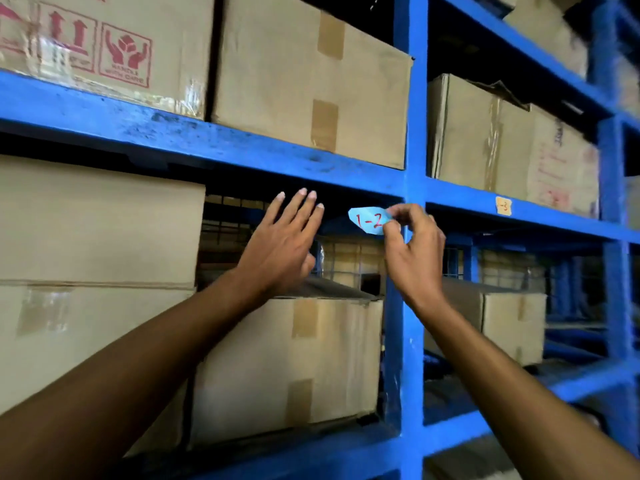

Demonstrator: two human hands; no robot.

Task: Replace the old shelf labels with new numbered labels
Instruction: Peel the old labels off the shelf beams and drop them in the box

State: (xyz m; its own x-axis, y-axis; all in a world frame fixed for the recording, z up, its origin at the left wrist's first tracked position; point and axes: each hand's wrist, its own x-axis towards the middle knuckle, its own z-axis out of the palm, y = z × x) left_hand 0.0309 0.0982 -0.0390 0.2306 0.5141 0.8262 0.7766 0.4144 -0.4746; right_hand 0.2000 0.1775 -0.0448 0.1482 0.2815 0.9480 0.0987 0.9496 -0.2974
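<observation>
Blue racking (242, 147); cardboard boxes (308, 81)

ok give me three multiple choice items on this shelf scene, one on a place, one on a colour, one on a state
1. Where is the yellow label?
A. on a box
B. on the shelf beam right of the blue post
C. in the left hand

2. What colour is the writing on the blue label?
A. red
B. black
C. green

3. What is the left hand doing?
A. gripping a box
B. pinching a label
C. open with fingers spread, holding nothing

Answers:
1. B, it sits on the front of the beam past the post.
2. A, the "1-2" is in red.
3. C, its fingers are spread in front of the shelf gap; the right hand is the one pinching the blue label.
</observation>
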